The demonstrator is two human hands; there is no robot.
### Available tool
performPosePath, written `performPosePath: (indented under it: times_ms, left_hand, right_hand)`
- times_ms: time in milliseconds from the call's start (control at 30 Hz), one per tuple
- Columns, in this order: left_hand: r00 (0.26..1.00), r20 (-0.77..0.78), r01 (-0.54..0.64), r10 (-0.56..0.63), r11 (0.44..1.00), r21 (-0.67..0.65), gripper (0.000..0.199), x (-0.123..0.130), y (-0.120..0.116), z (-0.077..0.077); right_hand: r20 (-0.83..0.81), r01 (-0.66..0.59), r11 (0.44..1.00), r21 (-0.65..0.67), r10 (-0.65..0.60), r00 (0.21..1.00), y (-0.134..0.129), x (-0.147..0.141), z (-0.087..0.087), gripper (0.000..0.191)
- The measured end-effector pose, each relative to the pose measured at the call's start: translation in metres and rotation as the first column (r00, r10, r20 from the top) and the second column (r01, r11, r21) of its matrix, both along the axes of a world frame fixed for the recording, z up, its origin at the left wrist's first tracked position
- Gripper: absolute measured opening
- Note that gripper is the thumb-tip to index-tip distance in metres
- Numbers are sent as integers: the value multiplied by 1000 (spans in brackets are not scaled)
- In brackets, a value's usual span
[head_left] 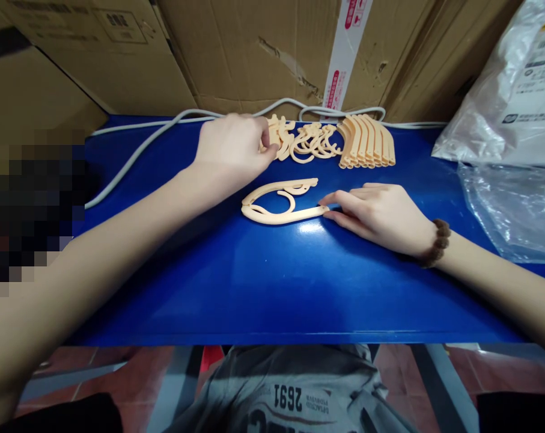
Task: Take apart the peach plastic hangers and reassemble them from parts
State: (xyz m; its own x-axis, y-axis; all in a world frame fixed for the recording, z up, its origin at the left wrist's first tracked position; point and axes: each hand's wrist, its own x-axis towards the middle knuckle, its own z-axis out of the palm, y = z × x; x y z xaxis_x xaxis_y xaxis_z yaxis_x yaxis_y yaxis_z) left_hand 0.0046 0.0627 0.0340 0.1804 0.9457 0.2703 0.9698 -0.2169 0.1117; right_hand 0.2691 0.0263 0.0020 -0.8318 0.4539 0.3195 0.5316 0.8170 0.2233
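A beige plastic folding hanger (pixel 272 218) lies in pieces or half-folded on the blue table, its two curved arms meeting at the left and a hook between them. My right hand (pixel 380 213) pinches the right end of its nearer arm between thumb and fingers. Farther back, my left hand (pixel 231 144) is closed at a pile of small beige hanger parts (pixel 283 135), thumb and index finger on one of them; the hand covers part of that pile. Beside the pile are loose beige hooks (pixel 310 141) and a row of curved hanger arms (pixel 369 141).
Cardboard boxes (pixel 254 54) stand along the back of the blue table (pixel 263 288). A white cable (pixel 141 153) winds in front of them. Clear plastic bags (pixel 502 198) lie at the right, near a labelled white package (pixel 515 90).
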Motion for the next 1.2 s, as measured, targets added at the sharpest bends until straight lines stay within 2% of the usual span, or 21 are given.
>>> performPosePath:
  times_ms: [200, 333, 467, 600, 733, 833, 933, 1000, 1100, 1200]
  left_hand:
    - [996, 75, -51, 48, 998, 27, 27, 2, 40, -15]
    - [992, 105, -65, 67, 998, -23, 26, 2, 51, -20]
    - [989, 121, -75, 82, 995, -64, 21, 2, 49, -16]
    - [984, 72, -152, 162, 980, -125, 27, 2, 43, -3]
    - [978, 131, -151, 160, 986, -75, 33, 5, 30, 10]
    - [968, 226, -101, 105, 994, -31, 30, 16, 8, 14]
    - [953, 302, 13, 6, 998, -61, 27, 30, -22, 9]
    - [932, 351, 129, -91, 988, -87, 24, 39, -41, 2]
    - [905, 395, 229, -158, 963, -140, 19, 47, -62, -5]
    - [883, 427, 287, -195, 944, -162, 19, 48, -70, -10]
  right_hand:
    - [-11, 4, 1000, 26, -4, 1000, -3, 0, 4, 35]
    - [-7, 1, 1000, 17, -1, 1000, -3, 1, 5, 35]
    - [-7, 3, 1000, -5, -3, 1000, -3, 1, 5, 35]
    - [-3, 19, 999, -26, -19, 1000, -3, 1, 5, 35]
    - [-29, 27, 999, -29, -28, 999, -3, 2, 5, 33]
    - [-109, 29, 998, -57, -35, 993, -4, 1, 7, 37]
    - [-208, 29, 993, -112, -52, 977, -7, -1, 10, 49]
    - [-254, 27, 990, -138, -61, 965, -8, -1, 12, 54]
    - [-268, -17, 987, -160, -26, 963, -9, -1, 13, 53]
    - [-260, -56, 983, -177, 9, 966, -9, 0, 13, 48]
